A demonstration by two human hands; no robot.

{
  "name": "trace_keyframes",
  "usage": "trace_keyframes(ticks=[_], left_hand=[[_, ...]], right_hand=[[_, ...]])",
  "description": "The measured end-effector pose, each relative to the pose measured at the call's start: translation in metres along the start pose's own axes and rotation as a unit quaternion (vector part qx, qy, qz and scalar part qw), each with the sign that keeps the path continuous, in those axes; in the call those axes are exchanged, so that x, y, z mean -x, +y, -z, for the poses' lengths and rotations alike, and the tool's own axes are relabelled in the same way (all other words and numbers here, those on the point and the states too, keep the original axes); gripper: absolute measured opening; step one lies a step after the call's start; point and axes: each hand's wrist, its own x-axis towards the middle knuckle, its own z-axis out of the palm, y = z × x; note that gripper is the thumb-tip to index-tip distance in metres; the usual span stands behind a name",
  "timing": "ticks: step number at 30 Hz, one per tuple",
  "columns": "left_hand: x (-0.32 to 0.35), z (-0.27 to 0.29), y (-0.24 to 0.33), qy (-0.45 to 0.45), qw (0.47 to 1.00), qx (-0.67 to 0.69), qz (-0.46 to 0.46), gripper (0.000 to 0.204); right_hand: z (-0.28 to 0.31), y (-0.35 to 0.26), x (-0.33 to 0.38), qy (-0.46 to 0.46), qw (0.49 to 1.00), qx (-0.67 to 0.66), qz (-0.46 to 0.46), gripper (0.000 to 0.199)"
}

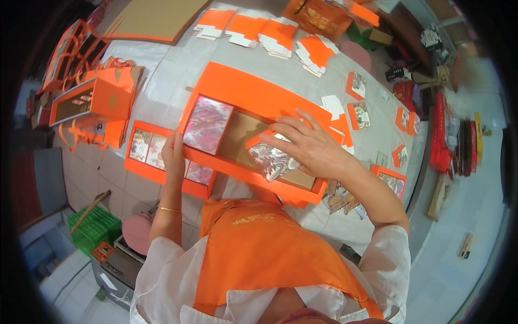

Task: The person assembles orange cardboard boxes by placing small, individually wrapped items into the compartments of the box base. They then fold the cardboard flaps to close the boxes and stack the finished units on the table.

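A long orange gift box (243, 171) lies in front of me, its wide orange lid panel (253, 89) spread along the far side. At the box's left end my left hand (174, 153) grips the wall, with the fingers partly hidden. Inside, a pink and blue patterned small box (208, 124) fills the left part. My right hand (305, 141) holds a brown and white patterned small box (272, 159) with an orange side. It is tilted over the right part of the gift box, where bare brown bottom shows on both sides of it.
Another orange gift box (139, 168) with patterned small boxes sits at the left table edge. Orange paper bags (102, 102) stand beyond it. Stacks of orange and white flat cartons (278, 35) line the far side. Patterned small boxes (360, 115) and small packets (340, 201) lie at the right.
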Motion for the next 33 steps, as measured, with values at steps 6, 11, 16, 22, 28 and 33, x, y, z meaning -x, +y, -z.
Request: trace_keyframes(ticks=[6, 11, 16, 22, 28, 33], left_hand=[[0.003, -0.008, -0.010, 0.048, 0.999, 0.013, 0.004, 0.034], [0.002, -0.014, -0.003, 0.054, 0.998, -0.011, 0.006, 0.034], [0.002, -0.008, -0.004, 0.024, 1.000, 0.015, 0.005, 0.037], [-0.004, 0.004, 0.004, 0.033, 0.997, -0.026, -0.059, 0.037], [-0.060, -0.010, 0.064, -0.120, 0.899, -0.187, -0.378, 0.050], [-0.110, -0.071, 0.079, -0.317, 0.787, -0.345, -0.401, 0.057]], right_hand=[[-0.035, 0.012, -0.067, -0.040, 0.989, 0.070, 0.124, 0.079], [-0.043, 0.007, -0.092, -0.076, 0.977, 0.107, 0.166, 0.078], [-0.028, -0.007, -0.092, -0.083, 0.986, 0.063, 0.132, 0.077], [-0.029, -0.019, -0.065, 0.100, 0.976, -0.127, -0.148, 0.056], [-0.137, -0.022, -0.031, 0.374, 0.705, -0.388, -0.461, 0.042], [-0.152, -0.031, -0.059, 0.401, 0.616, -0.474, -0.486, 0.060]])
